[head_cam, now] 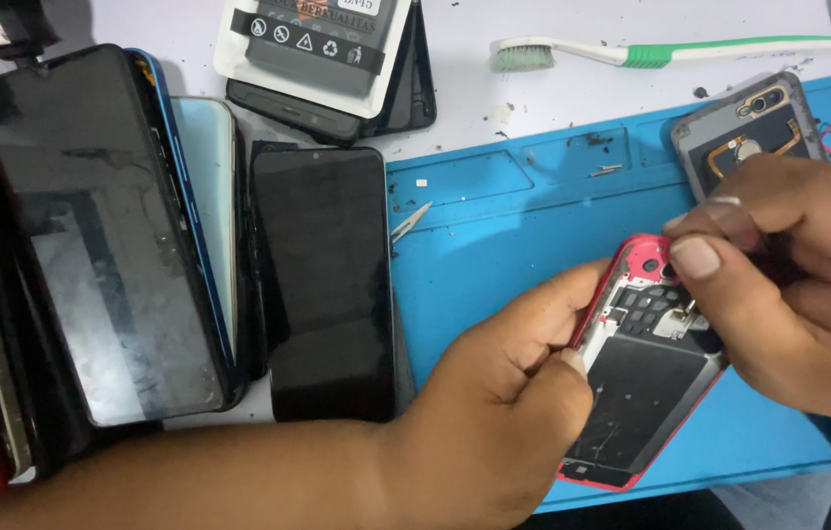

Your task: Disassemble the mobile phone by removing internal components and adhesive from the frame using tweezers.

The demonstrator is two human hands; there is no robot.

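Up and left of the grip, a white-edged grey battery pack [322, 39] with a black symbol strip lies on dark phones. The left hand [504, 393] clasps the opened red phone frame [636, 383] by its left edge, over the blue mat [494, 226]; long axis runs near-vertical, camera end away. The right hand [798, 275] pinches narrowly at its top; the held item cannot be told.

We note a toothbrush [675, 51] on the counter [553, 93], tweezers [410, 222] at the blue mat's [504, 236] edge, several dark phones [330, 280] stacked left, and a grey back cover [741, 128].
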